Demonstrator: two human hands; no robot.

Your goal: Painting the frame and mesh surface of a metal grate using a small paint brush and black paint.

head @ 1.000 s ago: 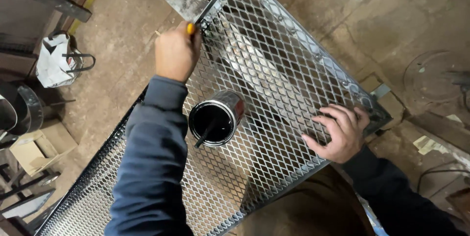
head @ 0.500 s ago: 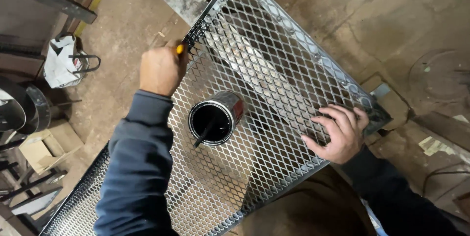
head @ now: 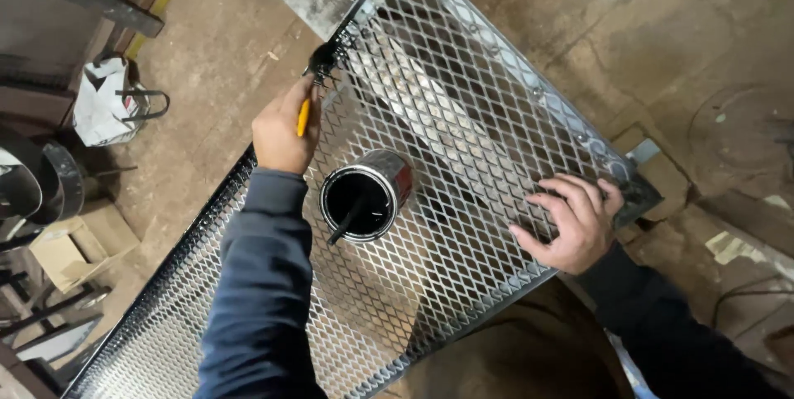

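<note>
Gripping a paintbrush [head: 317,85] by its yellow handle, the left hand [head: 281,130] has its fingers closed around it, and the black bristles touch the left frame edge of the metal mesh panel [head: 463,85]. The right hand [head: 575,221] lies flat on the mesh near the right corner, fingers spread wide and holding nothing. An open can of black paint [head: 364,196] stands on the mesh between both hands, with a stick inside. A white bag [head: 103,101] lies on the floor at the left.

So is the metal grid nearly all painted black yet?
Partly. The left edge looks glossy black. The left hand holds the brush on that rim near the far corner. The right hand rests on the grid, where mesh and right rim look bare grey. A paint can sits on it.
</note>
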